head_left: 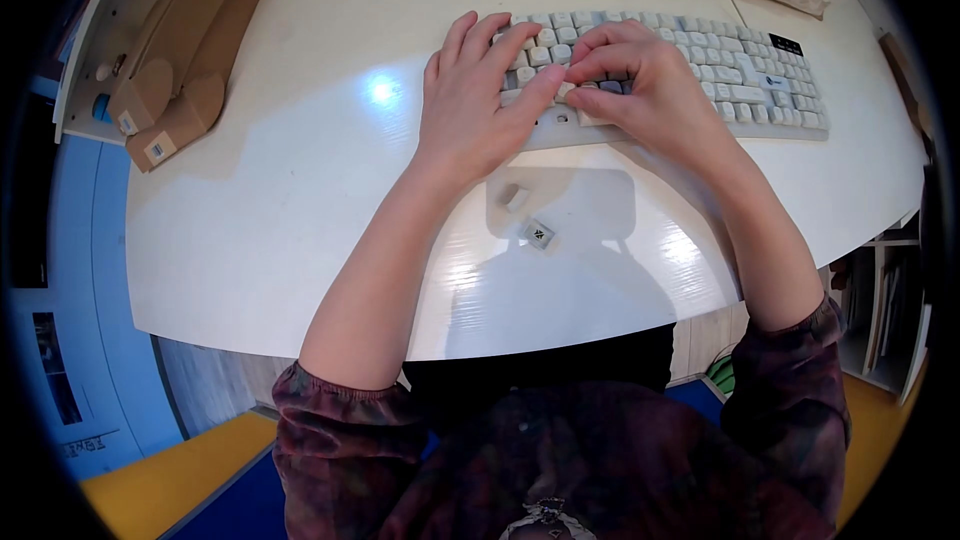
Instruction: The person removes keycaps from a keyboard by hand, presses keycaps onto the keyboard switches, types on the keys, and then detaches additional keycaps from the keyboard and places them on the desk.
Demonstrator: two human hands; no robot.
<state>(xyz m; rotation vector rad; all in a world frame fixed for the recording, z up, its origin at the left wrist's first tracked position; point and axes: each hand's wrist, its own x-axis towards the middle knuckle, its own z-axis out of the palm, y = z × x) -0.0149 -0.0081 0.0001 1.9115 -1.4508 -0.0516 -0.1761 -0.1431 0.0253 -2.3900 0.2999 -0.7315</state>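
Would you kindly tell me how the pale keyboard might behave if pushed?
The keyboard would probably move stiffly as one piece, being a broad, straight-edged slab. It seems unlikely to tip or roll, lying low and flat on the white desk.

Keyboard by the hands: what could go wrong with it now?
The keyboard shows a gap in its front row, so dust might get in.
Two loose caps lie on the desk between the arms; a sweep might knock them away.
The left hand and right hand crowd close together, so fingers could bump neighbouring keys.
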